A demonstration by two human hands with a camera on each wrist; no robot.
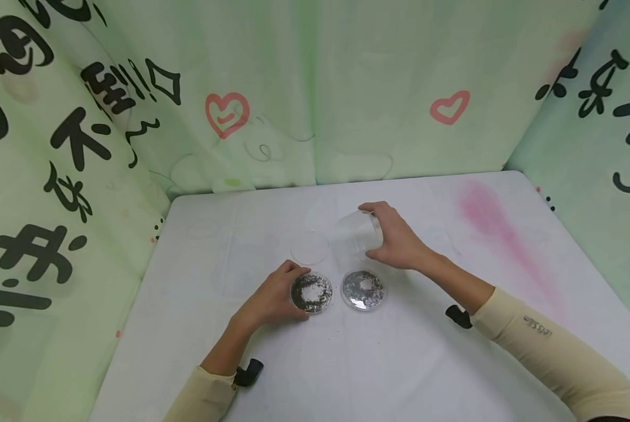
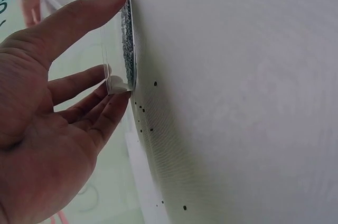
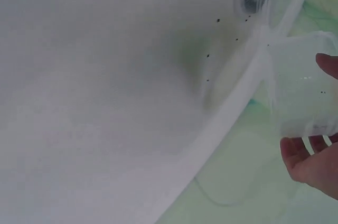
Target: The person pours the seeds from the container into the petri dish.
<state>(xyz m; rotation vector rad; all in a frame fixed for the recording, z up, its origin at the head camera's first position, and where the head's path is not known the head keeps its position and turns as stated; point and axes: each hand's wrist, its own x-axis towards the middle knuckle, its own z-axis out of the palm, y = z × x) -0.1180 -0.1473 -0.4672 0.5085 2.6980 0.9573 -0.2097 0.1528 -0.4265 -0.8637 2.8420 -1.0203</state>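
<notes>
My left hand [image 1: 279, 298] grips a round clear container [image 1: 312, 293] by its sides, thumb and fingers at opposite edges. Dark grains lie in it around a pale middle; the left wrist view shows them as a thin layer [image 2: 128, 44] at the bottom. A second round clear container [image 1: 364, 289] with dark grains stands just to its right, untouched. Behind that one, my right hand [image 1: 396, 239] holds a clear plastic tub [image 1: 356, 235] tipped on its side, thumb and fingers spread around its end. A few dark specks cling inside this tub [image 3: 303, 89].
A thin clear disc, like a lid [image 1: 309, 247], lies flat behind the left container. Stray dark grains [image 2: 155, 84] dot the white tablecloth [image 1: 399, 363]. Green curtains [image 1: 346, 88] with drawings hang around the table's back and sides.
</notes>
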